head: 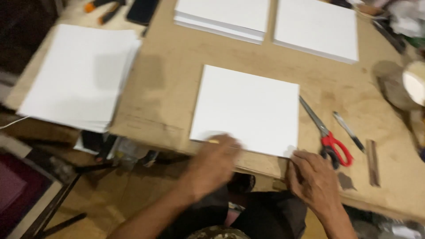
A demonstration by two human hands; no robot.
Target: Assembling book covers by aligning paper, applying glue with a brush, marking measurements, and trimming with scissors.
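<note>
At the left edge of the wooden surface (168, 88) we saw a thick stack of white sheets (79, 75), its near corner hanging a little past the edge. Beyond it, at the far left corner, lay orange-handled tools (104, 8) and a dark flat object (141, 9), both partly cut off by the frame. Along the far edge sat two more white stacks, one (223, 15) left of the other (316, 26), just beside each other but apart.

Near the middle of the near edge lay a single white square sheet (248, 108), flat and slightly turned. Our left hand (212, 161) rested over the sheet's near-left part, fingers curled and blurred; a thin yellowish tip (214, 141) showed at its fingers, but we could not tell what it was or how firmly it was gripped. Our right hand (312, 177) sat at the sheet's near-right corner, fingertips bent down onto the corner and the surface edge, closed on nothing that we could see.

Just right of the sheet lay scissors with red handles (330, 139), blades pointing toward the far edge, the handles near our right hand without touching it. Beside them to the right lay a dark pen (349, 132), then a small brown strip (372, 161). At the right edge stood a round pale object (414, 82), blurred.
</note>
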